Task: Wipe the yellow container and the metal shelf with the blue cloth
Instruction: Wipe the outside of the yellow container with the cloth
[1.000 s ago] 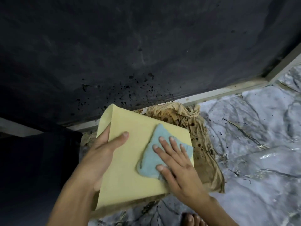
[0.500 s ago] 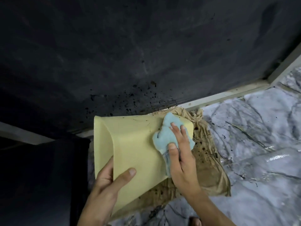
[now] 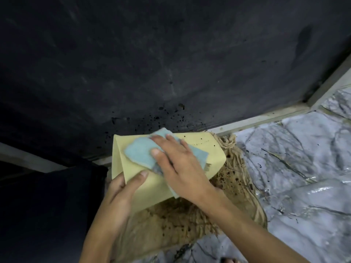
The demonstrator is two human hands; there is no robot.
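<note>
The yellow container is held tilted above the floor, one broad flat side facing me. My left hand grips its lower left edge, thumb on the face. The blue cloth lies flat on the upper left part of that face. My right hand presses down on the cloth with fingers spread, covering much of it. The large dark surface above and behind looks like the metal shelf; black specks dot it just beyond the container.
A stained tan rag lies spread under the container on the grey marble floor, which has dark specks. A pale ledge borders the dark surface. A dark block fills the lower left. Toes show at the bottom edge.
The container has been turned in my left hand. My right hand slid the cloth from the face's right end to its upper left part.
</note>
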